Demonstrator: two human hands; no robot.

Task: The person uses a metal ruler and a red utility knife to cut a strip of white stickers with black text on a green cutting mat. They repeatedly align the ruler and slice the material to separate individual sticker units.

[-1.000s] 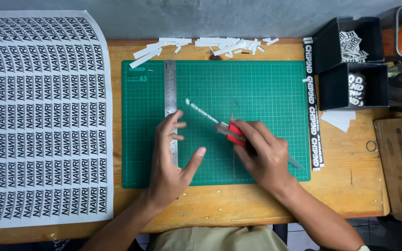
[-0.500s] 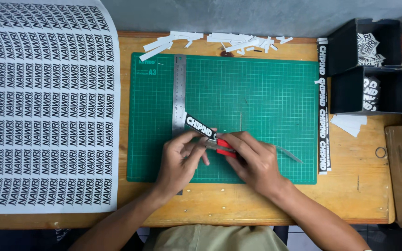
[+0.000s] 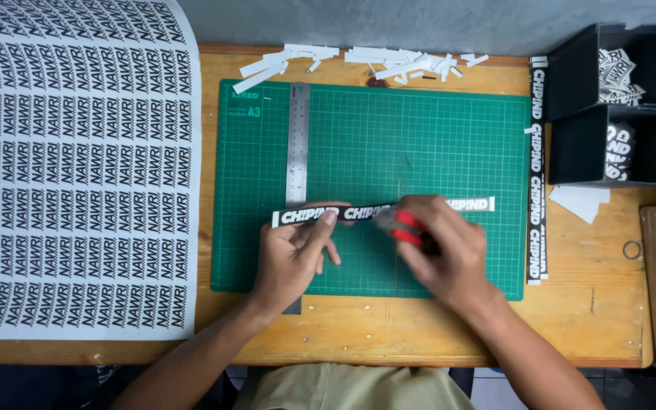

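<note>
Sticker strip [image 3: 309, 216] lies uncut across green cutting mat [image 3: 449, 129]; left hand [image 3: 291, 257] pins it flat, right hand [image 3: 438, 250] clasps red cutter [image 3: 408, 227]. Cut pieces fill black bins [image 3: 571, 72]; large printed sheet [image 3: 77, 167] remains whole.

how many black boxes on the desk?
2: upper black box at the right rear corner, lower black box just in front of it. Both hold stickers; more may be off frame.

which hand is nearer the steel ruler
Left. The left hand lies over the ruler's lower part, fingertips pressing the sticker strip beside it. The right hand, holding a red cutter, is farther right on the mat, clear of the ruler.
</note>
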